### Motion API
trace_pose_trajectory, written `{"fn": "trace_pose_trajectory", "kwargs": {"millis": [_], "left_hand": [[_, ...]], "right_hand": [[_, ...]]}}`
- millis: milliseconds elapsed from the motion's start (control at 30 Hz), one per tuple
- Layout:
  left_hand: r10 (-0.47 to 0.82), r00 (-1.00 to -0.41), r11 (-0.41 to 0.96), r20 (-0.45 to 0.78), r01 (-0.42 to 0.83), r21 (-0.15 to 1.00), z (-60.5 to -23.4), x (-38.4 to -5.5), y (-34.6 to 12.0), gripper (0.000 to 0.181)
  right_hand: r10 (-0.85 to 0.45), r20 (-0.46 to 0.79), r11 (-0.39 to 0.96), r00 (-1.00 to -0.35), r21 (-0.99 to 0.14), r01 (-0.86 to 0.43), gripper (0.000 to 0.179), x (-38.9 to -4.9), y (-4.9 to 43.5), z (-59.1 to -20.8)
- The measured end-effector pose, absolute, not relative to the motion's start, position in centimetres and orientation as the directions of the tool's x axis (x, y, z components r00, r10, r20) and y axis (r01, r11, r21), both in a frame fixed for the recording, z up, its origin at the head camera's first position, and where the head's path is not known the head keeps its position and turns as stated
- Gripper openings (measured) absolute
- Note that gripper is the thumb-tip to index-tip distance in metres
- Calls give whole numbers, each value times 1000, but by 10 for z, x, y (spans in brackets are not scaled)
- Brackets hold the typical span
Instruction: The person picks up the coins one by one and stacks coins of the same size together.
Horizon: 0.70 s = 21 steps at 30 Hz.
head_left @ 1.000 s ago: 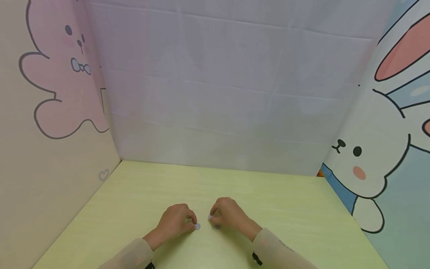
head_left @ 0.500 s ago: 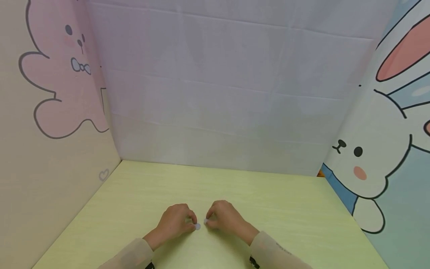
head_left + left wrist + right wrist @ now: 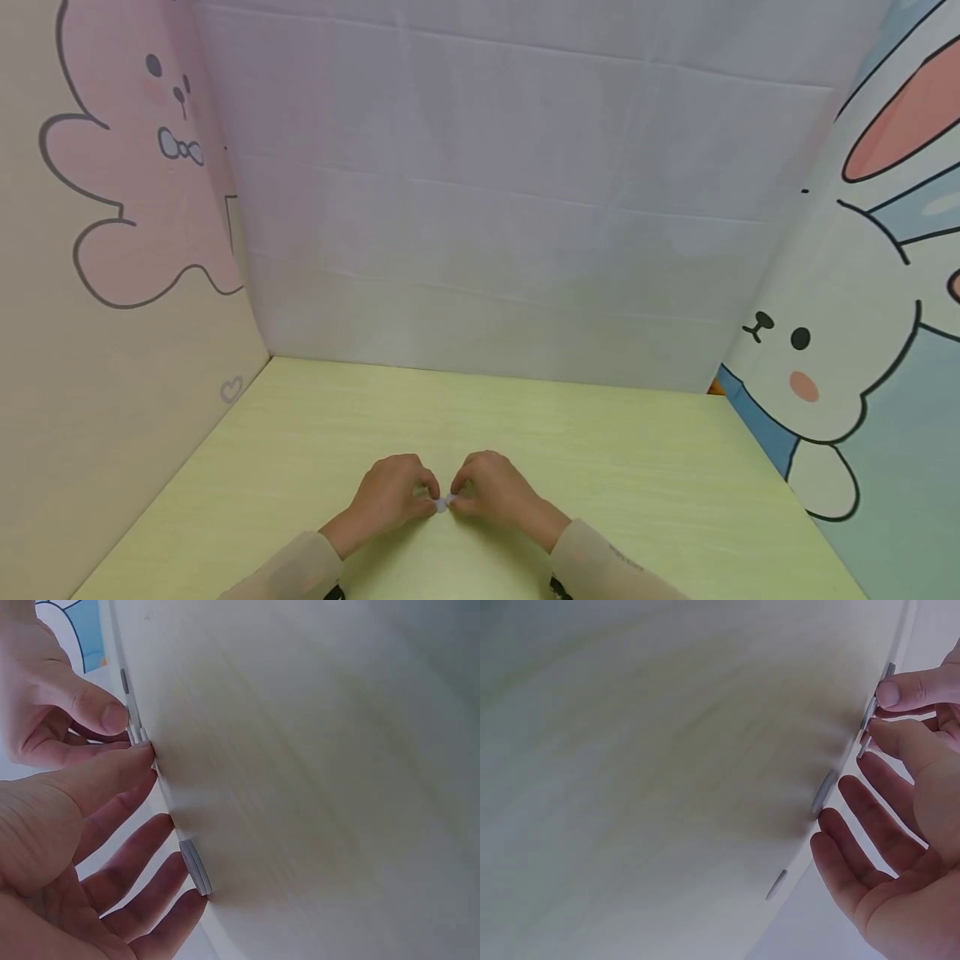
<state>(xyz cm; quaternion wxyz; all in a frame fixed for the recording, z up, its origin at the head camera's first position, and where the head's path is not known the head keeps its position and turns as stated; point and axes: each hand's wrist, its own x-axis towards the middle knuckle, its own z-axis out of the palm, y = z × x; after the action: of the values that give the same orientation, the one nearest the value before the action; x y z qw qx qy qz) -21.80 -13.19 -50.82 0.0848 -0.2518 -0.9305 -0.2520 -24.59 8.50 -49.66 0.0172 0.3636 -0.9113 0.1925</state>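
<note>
Near the front middle of the table, my left hand [image 3: 392,493] pinches a small grey-white disc [image 3: 440,506] by its edge between thumb and index finger. My right hand [image 3: 497,493] pinches a second small disc [image 3: 451,498] the same way, tilted, right at the edge of the first one. Both look coin-like and thin. Under the curved fingers of the left hand, a short stack of grey discs [image 3: 195,868] lies on the table in the left wrist view. Another grey disc [image 3: 824,791] shows by the right hand's fingertips in the right wrist view.
Farther off in the right wrist view, one more disc [image 3: 777,885] lies on the table. The pale yellow-green table [image 3: 480,425] meets a white cloth wall [image 3: 480,208] at the back. Side walls carry a pink cartoon animal [image 3: 142,183] and a white rabbit [image 3: 832,333].
My right hand has moved left and slightly nearer with its disc, narrowing the gap until the two discs overlap in the head view. The left hand has stayed still.
</note>
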Motion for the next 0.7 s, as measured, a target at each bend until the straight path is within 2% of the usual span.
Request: {"fn": "trace_pose_trajectory", "kwargs": {"millis": [700], "left_hand": [[434, -853, 742, 290, 521, 422, -511, -220, -131, 13]], "right_hand": [[-667, 161, 668, -727, -304, -680, 11, -242, 78, -496]]}}
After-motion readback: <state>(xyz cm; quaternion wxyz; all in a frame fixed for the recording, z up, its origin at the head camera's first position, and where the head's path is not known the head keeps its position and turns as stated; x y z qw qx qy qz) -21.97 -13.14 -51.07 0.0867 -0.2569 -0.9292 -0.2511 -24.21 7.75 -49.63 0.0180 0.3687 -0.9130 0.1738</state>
